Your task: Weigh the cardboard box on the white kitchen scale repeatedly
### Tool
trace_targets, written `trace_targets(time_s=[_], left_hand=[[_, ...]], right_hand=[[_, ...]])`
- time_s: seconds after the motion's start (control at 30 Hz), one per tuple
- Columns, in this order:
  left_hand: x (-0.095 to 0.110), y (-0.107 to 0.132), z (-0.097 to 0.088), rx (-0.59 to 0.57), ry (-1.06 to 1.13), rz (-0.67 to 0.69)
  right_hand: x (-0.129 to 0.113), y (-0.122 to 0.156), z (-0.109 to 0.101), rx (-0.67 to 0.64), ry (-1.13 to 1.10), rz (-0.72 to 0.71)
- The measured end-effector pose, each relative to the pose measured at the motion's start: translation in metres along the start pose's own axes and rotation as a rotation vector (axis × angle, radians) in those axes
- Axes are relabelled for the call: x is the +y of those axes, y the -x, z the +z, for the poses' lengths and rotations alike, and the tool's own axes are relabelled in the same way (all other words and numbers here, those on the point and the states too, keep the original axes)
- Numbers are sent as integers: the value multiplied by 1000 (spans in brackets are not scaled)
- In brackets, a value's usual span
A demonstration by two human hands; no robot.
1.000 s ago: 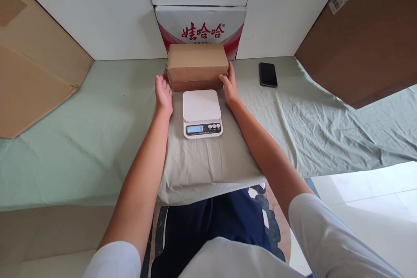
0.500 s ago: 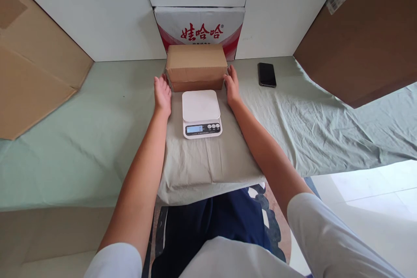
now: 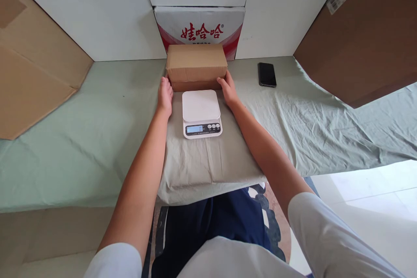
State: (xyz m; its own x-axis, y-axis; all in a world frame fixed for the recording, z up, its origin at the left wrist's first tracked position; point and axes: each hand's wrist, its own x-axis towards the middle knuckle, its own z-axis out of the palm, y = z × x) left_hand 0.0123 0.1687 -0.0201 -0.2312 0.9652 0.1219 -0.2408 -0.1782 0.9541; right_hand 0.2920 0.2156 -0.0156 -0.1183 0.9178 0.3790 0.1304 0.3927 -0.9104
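A small brown cardboard box (image 3: 197,61) rests on the cloth behind a white digital kitchen scale (image 3: 201,110). My left hand (image 3: 165,95) presses on the box's lower left corner, its fingers partly hidden along the side. At the lower right corner my right hand (image 3: 228,88) grips the box, thumb on the front face and the other fingers against the side. Nothing lies on the scale's platform, and its lit display seems to read 0.
A black phone (image 3: 267,74) lies on the green cloth (image 3: 124,108) to the right. Large cardboard sheets (image 3: 35,65) stand at left and a brown carton (image 3: 365,39) at right. A white and red carton (image 3: 202,21) stands behind the small box.
Both hands have closed inward onto the sides of the cardboard box. My right thumb has come round to its front. The box and the scale have not visibly moved.
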Motion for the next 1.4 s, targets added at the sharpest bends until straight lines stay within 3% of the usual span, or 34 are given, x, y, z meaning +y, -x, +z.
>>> trace_targets(time_s=[0.5, 0.7, 0.87, 0.97, 1.1, 1.27, 1.4], left_hand=[[1, 7, 3, 33, 16, 43], [14, 15, 3, 43, 19, 78], [34, 26, 1, 21, -35, 187], [48, 41, 1, -36, -62, 290], [64, 78, -2, -124, -108, 326], [71, 135, -13, -177, -125, 275], [65, 165, -18, -156, -121, 197]], right_hand=[[-13, 4, 12, 28, -54, 65], [-15, -4, 14, 23, -53, 18], [-42, 0, 11, 16, -64, -51], [-64, 11, 5, 5, -34, -68], [-88, 46, -9, -25, -25, -96], [-100, 108, -22, -45, -60, -76], [-97, 139, -22, -52, -65, -39]])
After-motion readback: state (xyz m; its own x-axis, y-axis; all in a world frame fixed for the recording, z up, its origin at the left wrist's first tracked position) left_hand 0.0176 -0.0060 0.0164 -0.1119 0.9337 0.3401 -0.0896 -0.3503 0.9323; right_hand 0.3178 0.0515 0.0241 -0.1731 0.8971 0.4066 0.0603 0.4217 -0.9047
